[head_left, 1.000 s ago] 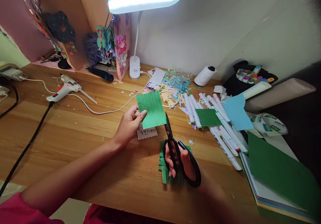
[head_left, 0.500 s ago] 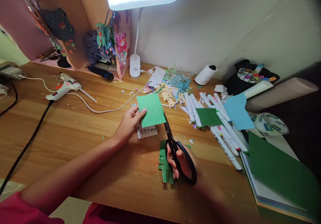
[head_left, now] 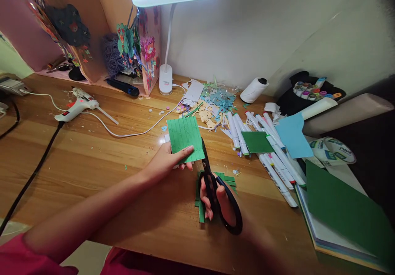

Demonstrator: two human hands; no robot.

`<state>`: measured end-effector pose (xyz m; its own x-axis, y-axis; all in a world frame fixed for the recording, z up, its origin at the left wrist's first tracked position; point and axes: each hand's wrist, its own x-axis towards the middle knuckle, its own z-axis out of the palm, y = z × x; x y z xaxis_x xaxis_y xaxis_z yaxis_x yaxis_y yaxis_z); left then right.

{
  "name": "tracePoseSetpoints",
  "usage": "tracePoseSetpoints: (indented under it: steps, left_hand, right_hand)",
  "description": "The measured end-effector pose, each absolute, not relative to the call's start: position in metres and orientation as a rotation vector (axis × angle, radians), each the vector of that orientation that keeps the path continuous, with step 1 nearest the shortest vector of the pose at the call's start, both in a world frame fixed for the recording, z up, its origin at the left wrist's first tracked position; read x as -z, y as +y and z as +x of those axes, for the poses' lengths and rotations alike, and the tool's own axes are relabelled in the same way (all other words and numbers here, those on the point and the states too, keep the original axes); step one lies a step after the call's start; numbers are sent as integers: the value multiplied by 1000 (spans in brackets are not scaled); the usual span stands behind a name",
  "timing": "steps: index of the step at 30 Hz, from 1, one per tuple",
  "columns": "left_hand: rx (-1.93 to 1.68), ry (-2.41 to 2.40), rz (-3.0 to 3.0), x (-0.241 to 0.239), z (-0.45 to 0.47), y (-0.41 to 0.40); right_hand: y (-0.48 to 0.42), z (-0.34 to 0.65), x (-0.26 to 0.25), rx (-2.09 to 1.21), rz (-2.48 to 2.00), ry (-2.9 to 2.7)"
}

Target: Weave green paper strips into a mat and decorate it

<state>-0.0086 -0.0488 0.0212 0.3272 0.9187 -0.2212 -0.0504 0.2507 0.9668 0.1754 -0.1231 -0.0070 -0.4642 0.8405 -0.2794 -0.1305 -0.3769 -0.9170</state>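
Observation:
My left hand (head_left: 168, 163) pinches a green paper rectangle (head_left: 184, 133) ruled with pencil lines, thumb on top near its lower edge. My right hand (head_left: 217, 201) is closed through the handles of black scissors (head_left: 216, 188), whose blades point up along the right edge of the green paper. Cut green strips (head_left: 202, 209) lie on the wooden desk (head_left: 92, 164) under the scissors. A small white card with drawings is mostly hidden beneath my left hand.
A glue gun (head_left: 77, 104) with its cable lies at left. Behind are a desk lamp (head_left: 166, 79), paper scraps (head_left: 212, 104), white markers (head_left: 271, 151), a dark green square (head_left: 256, 142), blue paper (head_left: 291, 135), a tape roll (head_left: 336, 151) and a paper stack (head_left: 345, 217).
My left hand has shifted its grip lower on the green paper, thumb now on top, covering the white card. The scissors moved slightly up along the paper's right edge.

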Motion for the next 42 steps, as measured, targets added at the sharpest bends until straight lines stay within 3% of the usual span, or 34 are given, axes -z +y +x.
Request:
tracePoseSetpoints:
  steps: [42]
  left_hand:
    - [-636, 966, 1106, -19, -8, -53]
  right_hand:
    - [-124, 169, 9, -1773, -1136, -1247]
